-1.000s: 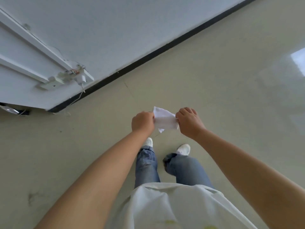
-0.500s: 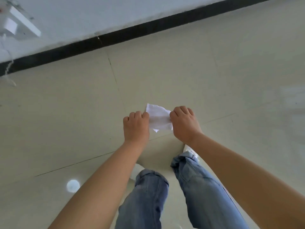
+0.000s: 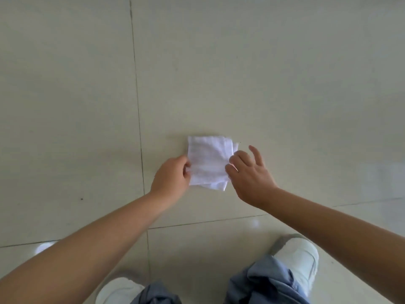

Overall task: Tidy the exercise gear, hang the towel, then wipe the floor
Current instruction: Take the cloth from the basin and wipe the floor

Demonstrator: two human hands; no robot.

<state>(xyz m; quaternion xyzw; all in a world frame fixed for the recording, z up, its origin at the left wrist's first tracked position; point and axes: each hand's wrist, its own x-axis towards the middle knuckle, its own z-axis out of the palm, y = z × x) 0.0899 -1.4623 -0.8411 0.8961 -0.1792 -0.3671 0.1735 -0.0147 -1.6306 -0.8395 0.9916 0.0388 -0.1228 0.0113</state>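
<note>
A small folded white cloth (image 3: 208, 161) lies flat on the pale tiled floor (image 3: 241, 73). My left hand (image 3: 172, 178) pinches its left edge with curled fingers. My right hand (image 3: 249, 172) sits at the cloth's right edge with the fingers spread and loose, the thumb and first fingers touching the fabric.
Dark grout lines cross the floor, one running up the frame to the left of the cloth (image 3: 137, 95). My two white shoes (image 3: 300, 257) and blue jeans cuffs (image 3: 269, 284) stand at the bottom of the frame, close below the cloth.
The cloth went from being held up between both hands down onto the floor. My view tipped down and the wall and baseboard left the frame. My right hand opened its fingers.
</note>
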